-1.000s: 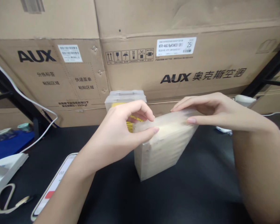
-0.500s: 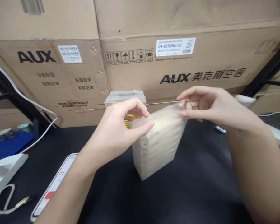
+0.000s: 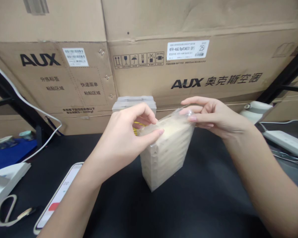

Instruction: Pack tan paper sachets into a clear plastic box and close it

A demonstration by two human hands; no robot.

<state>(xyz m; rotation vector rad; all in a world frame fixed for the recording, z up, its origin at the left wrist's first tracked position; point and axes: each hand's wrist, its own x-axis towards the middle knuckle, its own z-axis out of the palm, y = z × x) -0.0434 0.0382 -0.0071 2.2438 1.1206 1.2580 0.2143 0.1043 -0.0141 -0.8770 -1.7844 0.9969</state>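
A translucent plastic box (image 3: 167, 153) with pale cream contents stands upright on the black table, turned at an angle. My left hand (image 3: 135, 132) pinches its top left edge, thumb on the near side and fingers over the far side. At the top right corner, my right hand (image 3: 205, 115) has its thumb and fingers closed on the clear plastic edge, which looks slightly lifted there. Behind my left hand stands a second clear box (image 3: 134, 103) with something yellow inside, partly hidden.
Large cardboard boxes (image 3: 144, 79) wall off the back. A phone (image 3: 61, 195) and a looped cable (image 3: 7, 211) lie at the left, near a white tray-like object (image 3: 7, 181). On the right are a pale bottle (image 3: 255, 111) and a power strip (image 3: 288, 142). Black frame legs rise at both sides.
My right hand has moved a little left and down with the plastic edge at the box's right corner. The left hand keeps its place. The bottle and power strip show more now.
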